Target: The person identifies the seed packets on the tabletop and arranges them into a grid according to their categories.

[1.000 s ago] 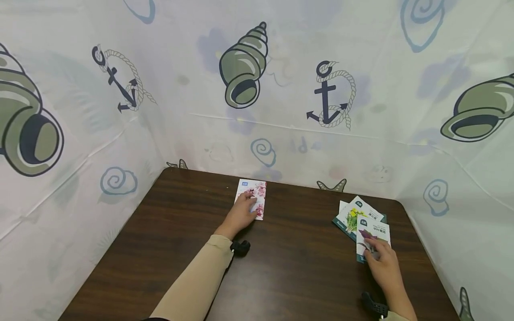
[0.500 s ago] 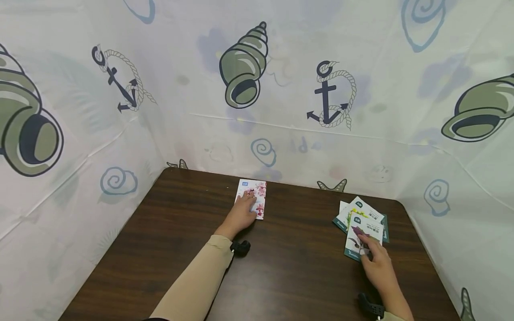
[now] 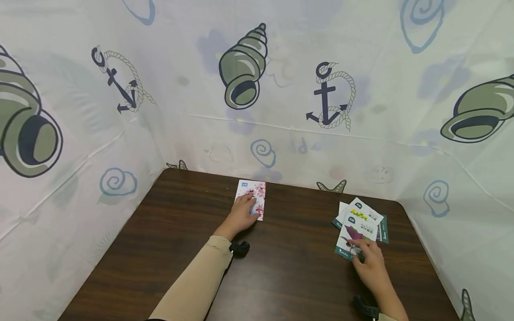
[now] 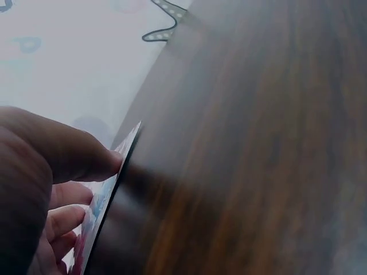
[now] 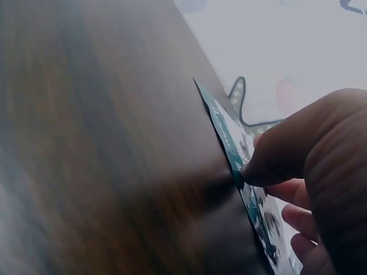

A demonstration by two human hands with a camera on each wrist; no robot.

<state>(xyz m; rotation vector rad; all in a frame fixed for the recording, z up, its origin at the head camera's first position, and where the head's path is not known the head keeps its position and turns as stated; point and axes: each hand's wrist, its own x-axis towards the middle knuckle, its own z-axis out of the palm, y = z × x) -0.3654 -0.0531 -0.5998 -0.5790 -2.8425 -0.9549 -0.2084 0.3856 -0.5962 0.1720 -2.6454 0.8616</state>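
My left hand (image 3: 242, 213) rests on a white packet with pink blossoms (image 3: 259, 189) near the table's far edge. In the left wrist view its thumb touches the blossom packet (image 4: 103, 197) close to one edge, the other fingers loosely bent over its face. On the right, my right hand (image 3: 370, 263) touches the face of a seed packet with a purple plant (image 3: 355, 227) and a teal bottom strip. The right wrist view shows the thumb on this purple-plant packet (image 5: 229, 146) near its edge. Beneath it several more seed packets (image 3: 369, 211) lie fanned out, partly covered.
Both hands work over a dark wood-grain table (image 3: 297, 267). White cloth printed with shells and anchors (image 3: 192, 89) hangs behind and at the sides. Black straps with small devices (image 3: 240, 248) sit on both wrists.
The right hand has slid the purple-plant packet left and a little up, turning it so that it covers more of the packets beneath. The left hand has stayed on the blossom packet.
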